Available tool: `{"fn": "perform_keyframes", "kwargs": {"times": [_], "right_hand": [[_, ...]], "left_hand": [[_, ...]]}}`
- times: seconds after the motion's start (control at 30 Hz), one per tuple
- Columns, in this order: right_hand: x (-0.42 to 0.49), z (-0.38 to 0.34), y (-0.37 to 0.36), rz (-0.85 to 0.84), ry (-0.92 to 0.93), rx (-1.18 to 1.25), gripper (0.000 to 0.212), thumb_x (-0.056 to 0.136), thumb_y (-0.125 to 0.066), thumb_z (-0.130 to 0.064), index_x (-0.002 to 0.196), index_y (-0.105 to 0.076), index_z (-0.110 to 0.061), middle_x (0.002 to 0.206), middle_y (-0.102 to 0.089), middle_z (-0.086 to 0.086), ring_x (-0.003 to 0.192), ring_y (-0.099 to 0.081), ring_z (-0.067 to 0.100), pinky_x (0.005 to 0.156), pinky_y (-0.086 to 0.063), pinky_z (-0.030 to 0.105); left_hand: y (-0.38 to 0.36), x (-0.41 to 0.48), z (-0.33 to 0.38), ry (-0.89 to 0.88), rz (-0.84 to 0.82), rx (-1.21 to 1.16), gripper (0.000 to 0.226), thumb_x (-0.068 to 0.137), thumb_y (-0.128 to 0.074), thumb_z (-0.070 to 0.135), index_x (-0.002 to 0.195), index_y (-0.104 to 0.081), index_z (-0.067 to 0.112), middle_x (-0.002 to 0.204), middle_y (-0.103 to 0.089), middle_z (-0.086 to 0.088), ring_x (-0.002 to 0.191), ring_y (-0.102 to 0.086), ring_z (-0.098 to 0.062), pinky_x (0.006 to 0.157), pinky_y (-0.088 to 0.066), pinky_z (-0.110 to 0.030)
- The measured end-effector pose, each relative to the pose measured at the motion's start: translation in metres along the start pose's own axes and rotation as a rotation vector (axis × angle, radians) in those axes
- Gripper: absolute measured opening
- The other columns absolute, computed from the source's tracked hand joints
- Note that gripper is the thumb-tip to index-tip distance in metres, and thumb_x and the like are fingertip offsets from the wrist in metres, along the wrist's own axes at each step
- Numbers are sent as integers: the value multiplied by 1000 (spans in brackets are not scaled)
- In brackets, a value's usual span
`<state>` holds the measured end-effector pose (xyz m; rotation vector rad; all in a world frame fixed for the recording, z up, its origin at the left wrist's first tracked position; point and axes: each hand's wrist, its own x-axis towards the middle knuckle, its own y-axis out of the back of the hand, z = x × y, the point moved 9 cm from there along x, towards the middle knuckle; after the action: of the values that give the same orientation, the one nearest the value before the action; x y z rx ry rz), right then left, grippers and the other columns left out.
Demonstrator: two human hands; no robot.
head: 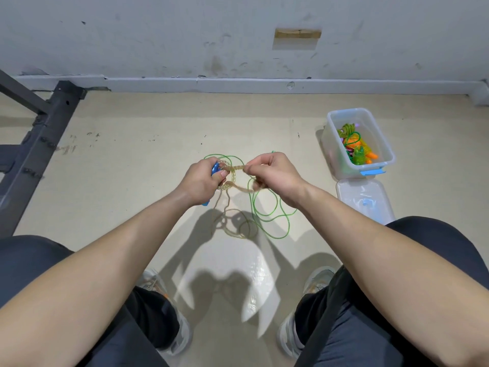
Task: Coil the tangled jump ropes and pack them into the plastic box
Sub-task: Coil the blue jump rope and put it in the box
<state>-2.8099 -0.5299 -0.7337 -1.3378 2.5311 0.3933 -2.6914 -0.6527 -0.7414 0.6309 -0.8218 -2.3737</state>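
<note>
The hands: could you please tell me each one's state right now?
Left hand: grips the blue handle.
Right hand: pinches the beige rope.

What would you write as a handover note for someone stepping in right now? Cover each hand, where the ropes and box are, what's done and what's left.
The left hand grips a blue handle and the coiled part of the tan rope.
The right hand pinches the tan rope's free stretch.
The green rope lies loose on the floor under both hands, overlapping the tan tail.
The plastic box stands open at right and holds packed ropes. Its lid lies on the floor beside it.
Left: finish coiling tan, coil green, pack both.
</note>
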Motion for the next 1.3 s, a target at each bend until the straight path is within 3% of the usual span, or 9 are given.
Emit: {"fn": "perform_keyframes", "kwargs": {"times": [0.2, 0.3, 0.37, 0.57, 0.73, 0.9, 1.03, 1.23, 1.3], "right_hand": [[-8, 5, -18, -282, -73, -59, 43, 91, -68, -21, 53, -49, -20, 50, -31, -4, 47, -30, 14, 56, -27, 31], [-11, -4, -16, -306, -130, 340, 27, 94, -60, -27, 71, -62, -14, 50, -29, -4, 43, -37, 13, 59, -40, 27], [-17, -4, -19, -376, -221, 420, 29, 94, -52, -39, 89, -62, -12, 56, -34, -4, 42, -27, 10, 42, -29, 20], [-19, -5, -15, -404, -192, 446, 35, 92, -52, -45, 93, -63, -12, 50, -29, -7, 39, -22, 9, 59, -38, 29], [-30, 5, -23, -559, -231, 223, 50, 88, -56, -41, 131, -62, -17, 67, -46, 3, 48, -43, 16, 59, -43, 30], [-50, 15, -37, -727, -324, 49, 40, 86, -56, -37, 123, -59, -21, 76, -63, 10, 53, -51, 17, 48, -38, 27], [-43, 11, -25, -620, -206, 22, 35, 80, -63, -42, 88, -58, -9, 59, -63, 14, 53, -56, 25, 74, -41, 42], [-45, 4, -17, -663, -247, 376, 69, 72, -72, -65, 126, -68, -22, 81, -66, 16, 46, -51, 17, 44, -37, 25], [-45, 3, -17, -668, -232, 399, 78, 70, -71, -70, 129, -66, -20, 76, -66, 14, 47, -54, 21, 52, -44, 29]], "left_hand": [[9, 6, -11, 13, 18, 69, 7, 101, -54, 17, 95, -59, 18, 84, -64, 5, 78, -55, -15, 61, -37, -17], [18, 9, -17, 36, 49, 17, 8, 101, -54, 17, 97, -61, 15, 89, -67, 0, 79, -56, -17, 64, -39, -17], [22, 11, -22, 51, 69, 3, 9, 102, -54, 18, 100, -61, 14, 92, -67, -2, 82, -56, -19, 65, -40, -22], [42, 16, -39, 113, 171, 19, 12, 102, -54, 19, 103, -61, 10, 86, -63, -3, 82, -54, -25, 63, -37, -31], [57, 20, -50, 163, 269, -17, 14, 102, -53, 18, 104, -62, 8, 92, -64, -5, 85, -55, -27, 68, -36, -30], [63, 28, -54, 189, 304, -4, 13, 102, -53, 18, 106, -62, 9, 96, -64, -7, 86, -55, -28, 74, -37, -28], [64, 33, -56, 152, 285, 64, 13, 103, -52, 17, 109, -61, 9, 99, -62, -6, 88, -54, -26, 75, -35, -25], [73, 38, -58, 157, 269, 77, 14, 104, -52, 19, 110, -61, 10, 98, -61, -5, 88, -53, -26, 75, -36, -27], [77, 39, -55, 147, 272, 99, 12, 104, -51, 19, 108, -60, 11, 95, -59, -4, 86, -52, -26, 72, -36, -27]]}}
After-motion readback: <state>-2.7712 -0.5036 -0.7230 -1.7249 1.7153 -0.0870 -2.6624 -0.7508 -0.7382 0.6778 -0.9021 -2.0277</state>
